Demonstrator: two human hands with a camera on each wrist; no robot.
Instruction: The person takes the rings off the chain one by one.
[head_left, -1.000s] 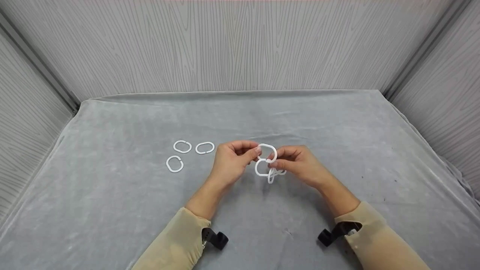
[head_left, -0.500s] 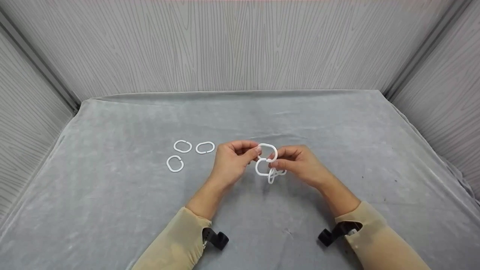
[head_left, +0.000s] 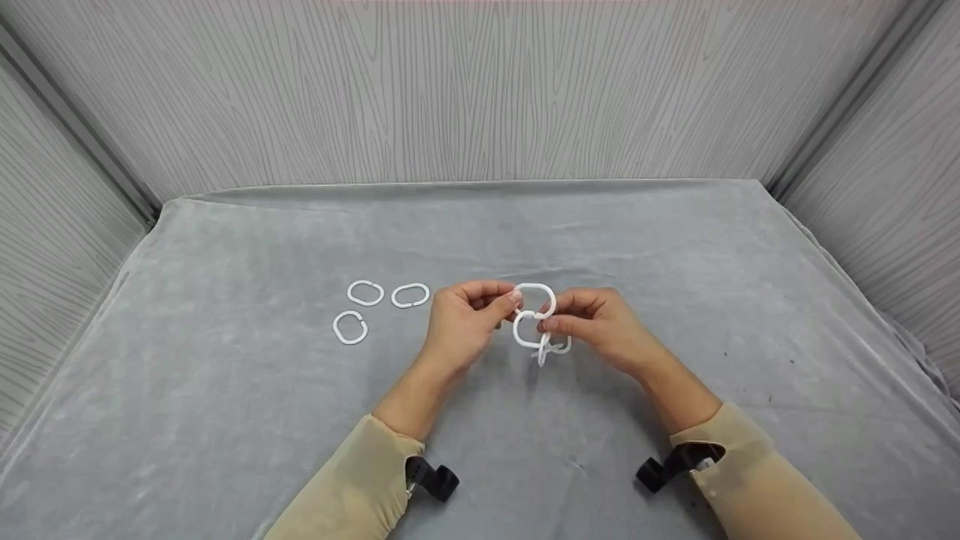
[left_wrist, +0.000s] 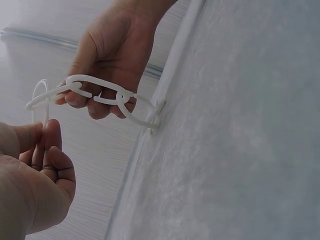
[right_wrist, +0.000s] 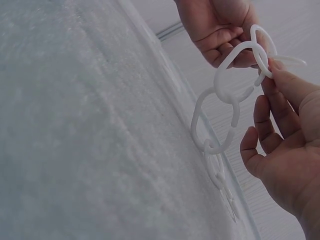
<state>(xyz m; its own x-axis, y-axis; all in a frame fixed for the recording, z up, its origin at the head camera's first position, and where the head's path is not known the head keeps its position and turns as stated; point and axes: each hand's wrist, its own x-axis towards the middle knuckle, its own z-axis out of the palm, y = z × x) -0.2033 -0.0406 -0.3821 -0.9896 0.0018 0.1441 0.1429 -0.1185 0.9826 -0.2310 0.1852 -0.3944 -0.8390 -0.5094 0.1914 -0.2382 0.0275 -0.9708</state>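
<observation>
Both hands are up over the grey cloth (head_left: 225, 420), working a chain of white plastic rings (head_left: 534, 322) between them. Left hand (head_left: 461, 322) pinches the top ring (head_left: 535, 298) at its left side, thumb and forefinger curled onto it. Right hand (head_left: 600, 326) pinches at the junction where the top ring meets the second ring (head_left: 526, 331); its other fingers are curled loosely below. Two-sided grip makes sense — one hand steadies the ring, the other works the split where the next link passes.

Rest of the chain hangs free below the right hand's fingers; the lowest links (head_left: 553, 348) reach down to the cloth. Right wrist view shows it best: chain (right_wrist: 220, 130) drops in a line from the pinch, bottom links lying against the fabric. Left wrist view shows the right hand (left_wrist: 112, 55) curled round the ring (left_wrist: 87, 92), with the left hand's fingers (left_wrist: 47, 145) bunched on a thin edge-on ring.

Three loose rings (head_left: 365, 292) sit left of the hands in a small cluster, well apart from the chain — within the left hand's reach.

Versus half a second ago: the top ring sits slightly higher and flatter, and the hanging links are pulled in tighter under the right hand. Hands barely shifted; the loose rings are unmoved.
</observation>
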